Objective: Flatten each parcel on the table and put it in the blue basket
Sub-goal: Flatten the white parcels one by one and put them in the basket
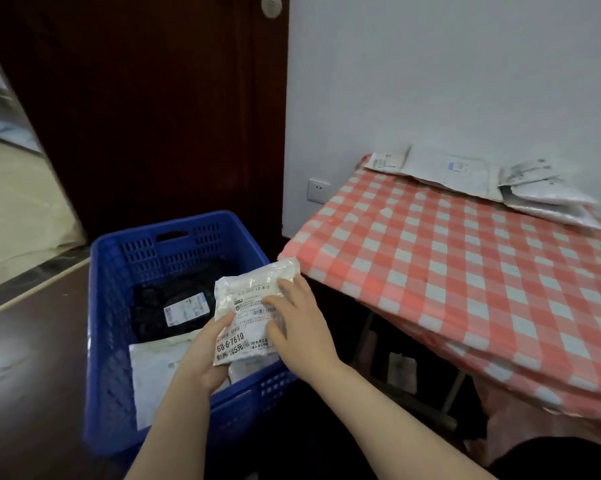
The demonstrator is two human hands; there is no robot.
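The left grip clasped the near-left corner of a white parcel, its thumb curled over the printed label and its fingers hidden beneath. The right grip lay on top of the same parcel from the right, fingers fairly straight and spread across its face, resting on it rather than clutching. The parcel sat tilted between the two, over the right side of the blue basket. Below and left of the grips, inside the basket, lay a black parcel with a white label, and nearer, beside the left wrist, a pale parcel. To the right of the grips stood the counter under a red-and-white checked cloth. At its far edge, well apart from both grips, a heap of grey-white parcels lay by the wall.
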